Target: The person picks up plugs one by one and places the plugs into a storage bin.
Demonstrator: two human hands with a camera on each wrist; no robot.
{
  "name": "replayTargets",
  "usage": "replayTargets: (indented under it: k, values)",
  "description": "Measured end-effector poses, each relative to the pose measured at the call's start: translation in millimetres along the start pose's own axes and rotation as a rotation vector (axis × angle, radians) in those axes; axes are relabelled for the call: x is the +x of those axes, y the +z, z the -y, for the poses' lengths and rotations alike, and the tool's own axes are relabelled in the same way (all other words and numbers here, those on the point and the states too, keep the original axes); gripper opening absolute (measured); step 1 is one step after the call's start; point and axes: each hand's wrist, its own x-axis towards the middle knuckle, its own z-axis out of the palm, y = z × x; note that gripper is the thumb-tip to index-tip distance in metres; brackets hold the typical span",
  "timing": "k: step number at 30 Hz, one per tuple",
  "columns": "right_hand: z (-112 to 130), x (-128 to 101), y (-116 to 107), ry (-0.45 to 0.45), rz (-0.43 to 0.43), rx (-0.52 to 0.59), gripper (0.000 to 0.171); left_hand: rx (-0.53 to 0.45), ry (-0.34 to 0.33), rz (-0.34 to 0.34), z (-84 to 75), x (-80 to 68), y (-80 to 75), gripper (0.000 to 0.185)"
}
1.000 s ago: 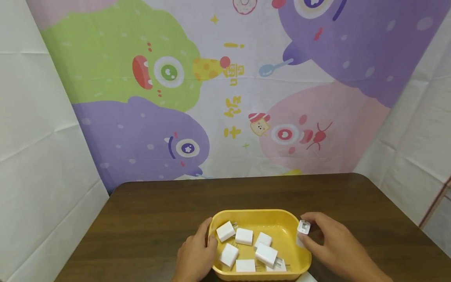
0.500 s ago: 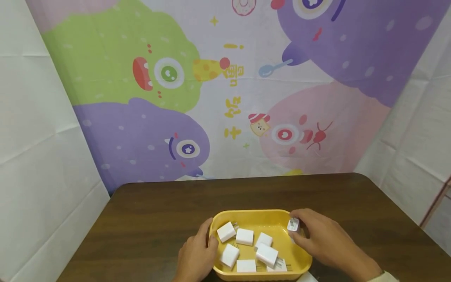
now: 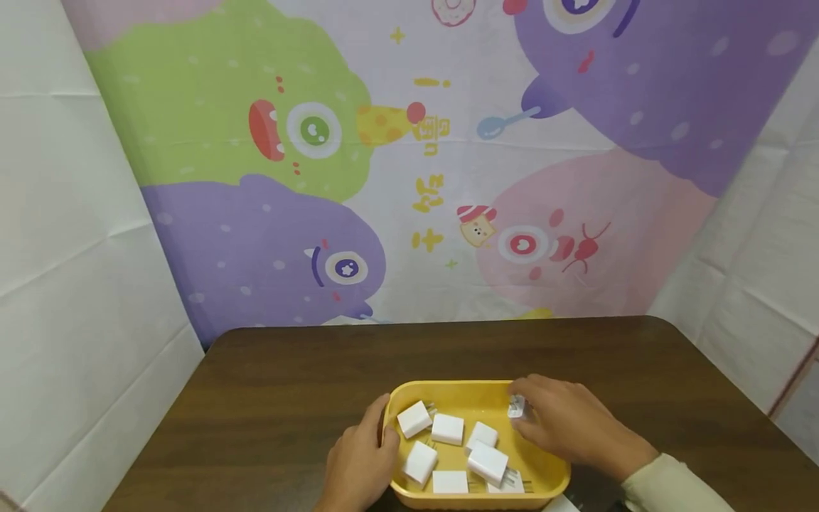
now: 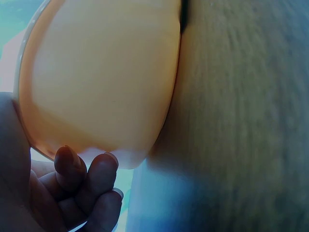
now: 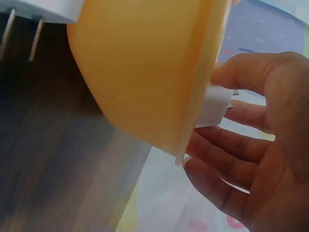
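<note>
Hiding most of one charger (image 3: 515, 407), right hand (image 3: 566, 425) (fingers curled).

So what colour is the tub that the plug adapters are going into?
Yellow: the tub shows best in the head view.

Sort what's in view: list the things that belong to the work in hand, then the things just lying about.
In hand:
right hand pinching a white charger plug
left hand gripping the yellow tub
six plugs in the tub

Lying about:
wooden table
cartoon backdrop
</note>
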Motion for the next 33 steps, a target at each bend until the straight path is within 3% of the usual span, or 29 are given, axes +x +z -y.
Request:
replayTargets:
  k: [7,17,33]
  values:
    - [-1.8,7.2,1.8,-0.033,0.032,-0.022,0.036,0.001,0.004,0.007,-2.1,0.9,1.5,0.049]
    - [-1.6,17.4,9.0,0.017,0.105,-0.02,0.035,0.005,0.01,-0.004,-3.0,0.1,1.5,0.049]
    - [-1.3,21.5,20.8,-0.064,0.041,-0.091,0.03,0.009,0.004,-0.018,-1.1,-0.4,0.9,0.048]
